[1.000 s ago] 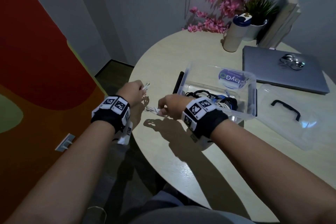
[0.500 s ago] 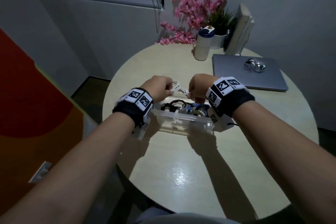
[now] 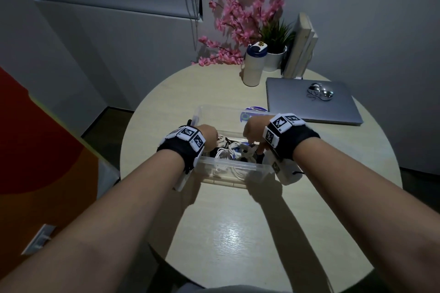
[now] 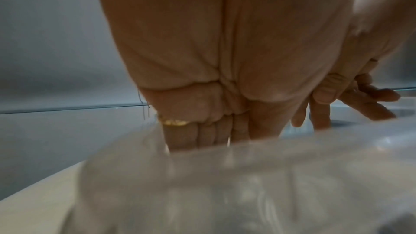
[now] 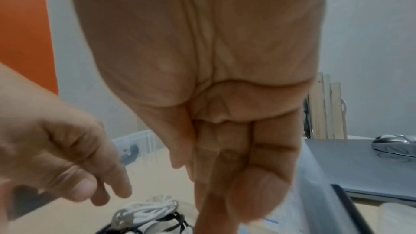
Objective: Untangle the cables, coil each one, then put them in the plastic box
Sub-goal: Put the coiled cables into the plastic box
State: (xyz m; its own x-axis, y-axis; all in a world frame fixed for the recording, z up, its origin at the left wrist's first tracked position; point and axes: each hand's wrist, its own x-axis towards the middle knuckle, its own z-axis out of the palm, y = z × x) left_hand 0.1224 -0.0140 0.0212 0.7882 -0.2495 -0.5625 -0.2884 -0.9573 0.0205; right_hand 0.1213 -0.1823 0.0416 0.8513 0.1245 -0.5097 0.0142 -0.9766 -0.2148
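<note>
A clear plastic box (image 3: 228,170) stands mid-table with white cable coils (image 3: 226,153) and a black cable (image 3: 215,150) inside. Both hands reach down into it. My left hand (image 3: 210,137) is at the box's left end; in the left wrist view its fingers (image 4: 202,136) point straight down behind the blurred box wall (image 4: 247,184), and the fingertips are hidden. My right hand (image 3: 253,133) is at the right end, fingers (image 5: 225,175) straight and pointing down beside a white coil (image 5: 146,209). Neither hand visibly holds a cable.
The round pale table (image 3: 238,233) carries a closed grey laptop (image 3: 309,104) with a silver mouse (image 3: 320,91) on it at the back right. Behind stand a white bottle (image 3: 253,66), a potted plant (image 3: 273,59), pink flowers (image 3: 238,19) and upright books (image 3: 302,47).
Both hands carried a white coil from the table's left edge to above the box, then dropped into it. The coil now lies in the box and the hands no longer grip it.
</note>
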